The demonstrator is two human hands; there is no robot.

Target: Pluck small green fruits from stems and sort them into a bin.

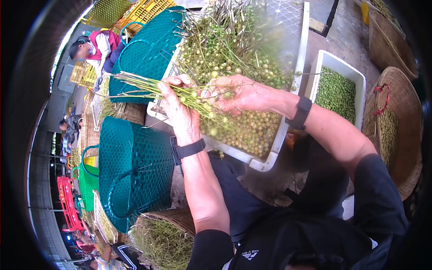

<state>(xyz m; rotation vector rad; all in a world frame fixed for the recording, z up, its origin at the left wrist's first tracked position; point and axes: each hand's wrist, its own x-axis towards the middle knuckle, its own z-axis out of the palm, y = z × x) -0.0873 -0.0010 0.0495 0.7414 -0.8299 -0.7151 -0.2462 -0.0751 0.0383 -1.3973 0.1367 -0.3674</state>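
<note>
My left hand (181, 108) grips a bundle of thin green stems (145, 86), their cut ends sticking out to the left. At the bundle's fruit-bearing end, the curled fingers of my right hand (239, 92) close around stems and small round fruits; some fingertips are blurred. Below both hands is a white plastic tray (301, 50). Loose yellowish-green fruits (254, 130) cover its near end, and a heap of fruited stems (229, 44) fills its far part.
To the right stand a white tub (360, 81) of green fruits (335, 92) and a wicker basket (406, 145). Teal woven baskets (148, 162) stand at left. A wicker basket of stripped stems (162, 244) is near my left elbow. A person (104, 44) sits at the far left.
</note>
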